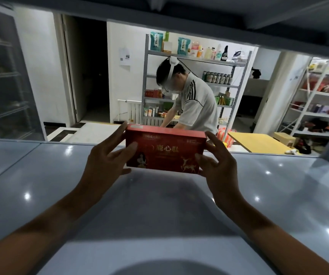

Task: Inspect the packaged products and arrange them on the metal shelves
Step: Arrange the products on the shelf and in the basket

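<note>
A red box (164,150) with gold lettering and a deer motif stands upright on its long edge toward the far edge of the grey metal shelf (40,175), held between both hands, its printed face turned toward the wearer. The left hand (105,161) has its grip clamped on the box's left end, fingers reaching over the top corner and thumb lying across the front; the right hand (217,161) pinches the right end in the same way, fingertips on the top edge and thumb near the lower corner. The box's bottom edge looks to be touching or just above the shelf; the glossy reflection makes it hard to tell which. As a judgement, the step in hand is setting the inspected box down, and doing it well means lowering it squarely until the whole bottom edge bears on the metal, keeping the front face parallel to the shelf's rear edge, then easing both hands off together so the narrow box does not tip backward through the open back. Sliding it a little nearer would give it a safer footing, since the surface looks slick. The underside of the next shelf (199,8) hangs close overhead, so the hands should draw back low. Beyond, another person (195,104) bends over a further rack of goods (197,60), well apart from this work
</note>
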